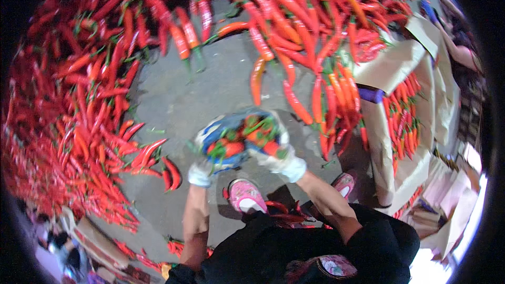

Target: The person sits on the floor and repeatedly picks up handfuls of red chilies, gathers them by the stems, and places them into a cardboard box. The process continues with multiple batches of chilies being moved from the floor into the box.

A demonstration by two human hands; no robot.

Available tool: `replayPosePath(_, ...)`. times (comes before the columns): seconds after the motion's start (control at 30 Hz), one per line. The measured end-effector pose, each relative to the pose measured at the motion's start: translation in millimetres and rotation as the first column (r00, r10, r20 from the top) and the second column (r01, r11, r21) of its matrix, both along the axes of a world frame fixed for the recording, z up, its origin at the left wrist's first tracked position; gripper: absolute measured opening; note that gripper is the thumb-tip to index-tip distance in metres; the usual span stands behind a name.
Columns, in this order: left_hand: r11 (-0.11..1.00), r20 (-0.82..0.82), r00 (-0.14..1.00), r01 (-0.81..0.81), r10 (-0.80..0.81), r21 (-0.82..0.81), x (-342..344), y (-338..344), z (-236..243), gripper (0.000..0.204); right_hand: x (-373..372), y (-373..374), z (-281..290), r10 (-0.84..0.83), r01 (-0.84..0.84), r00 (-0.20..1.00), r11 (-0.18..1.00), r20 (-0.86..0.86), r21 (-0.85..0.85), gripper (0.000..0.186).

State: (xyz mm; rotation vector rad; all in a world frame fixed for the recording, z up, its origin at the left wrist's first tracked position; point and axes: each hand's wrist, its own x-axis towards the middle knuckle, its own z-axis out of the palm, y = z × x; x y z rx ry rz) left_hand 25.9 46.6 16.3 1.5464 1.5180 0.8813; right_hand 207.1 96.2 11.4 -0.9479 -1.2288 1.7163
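- Head view, directions read from the picture's centre.
- Centre of the dial: a pepper bundle (261,132), red with green stems toward the viewer, held above the grey floor (173,92) and edged by blurred blue-and-white material (214,128); whether this belongs to the gloves cannot be told.
- At 8 o'clock: the left hand (201,168), in a whitish glove, grasping the near left side of the bundle.
- At 5 o'clock: the right hand (279,161), gloved likewise, grasping the bundle's right side; individual fingers are blurred.
- From 8 round to 1 o'clock: a broad heap (92,102) of long red peppers, some orange-tinged.
- At 12 o'clock: a single orange-red pepper (257,80) on the floor.
- At 3 o'clock: a brown paper-lined container (380,147) with packed peppers (404,118).
- At 6 and 4 o'clock: pink patterned shoes (246,193).
- At 2 o'clock, near the rim: another person's arm (462,53).
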Motion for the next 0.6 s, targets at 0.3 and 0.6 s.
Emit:
replayPosePath(0.3,0.896,0.274,0.864,-0.352,0.422,-0.269,8,-33,-27,0.053,-9,13,-43,0.205,-0.318,0.932,0.855,0.298,0.409,0.073)
replayPosePath(0.6,0.929,0.256,0.899,-0.313,0.357,-0.195,1,-55,-52,0.037,-11,21,-3,0.216,-0.299,0.91,0.933,0.355,0.199,0.067)
